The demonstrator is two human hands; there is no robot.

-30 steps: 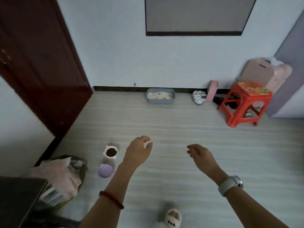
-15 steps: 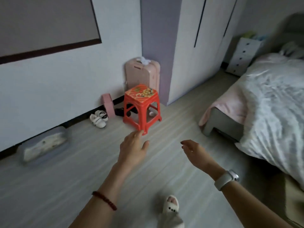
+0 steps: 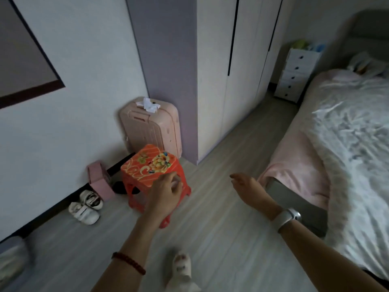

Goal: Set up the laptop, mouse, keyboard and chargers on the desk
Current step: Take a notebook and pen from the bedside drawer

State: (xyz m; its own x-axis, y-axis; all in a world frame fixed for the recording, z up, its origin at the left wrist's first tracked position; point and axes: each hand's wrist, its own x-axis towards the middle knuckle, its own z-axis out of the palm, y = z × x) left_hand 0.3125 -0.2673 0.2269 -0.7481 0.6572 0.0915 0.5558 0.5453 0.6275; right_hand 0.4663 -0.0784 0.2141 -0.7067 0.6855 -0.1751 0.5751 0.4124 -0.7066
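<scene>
floor (image 3: pixel 221 239): pale grey wood-look planks were seen.
stool (image 3: pixel 151 165): a red plastic one with a flowered top was stood on the floor.
suitcase (image 3: pixel 151 127): pink, was set upright behind the stool, against the wall.
shoes (image 3: pixel 86 207): a white pair was laid beside the skirting.
bed (image 3: pixel 347 144): was stood at the right, covered with a white quilt.
drawer unit (image 3: pixel 294 76): white, was placed at the far wall.

Left hand (image 3: pixel 166 192) covers near corner of stool (image 3: pixel 147 165); touching or just in front of it, cannot tell. Fingertips blurred. Grey tub (image 3: pixel 12 258) at lower left smeared, cut by edge. Slipper (image 3: pixel 181 268) at bottom centre blurred, cut off. Bed (image 3: pixel 347 144) runs off right edge. Items atop drawers (image 3: pixel 294 74), upper right, too small to tell.
</scene>
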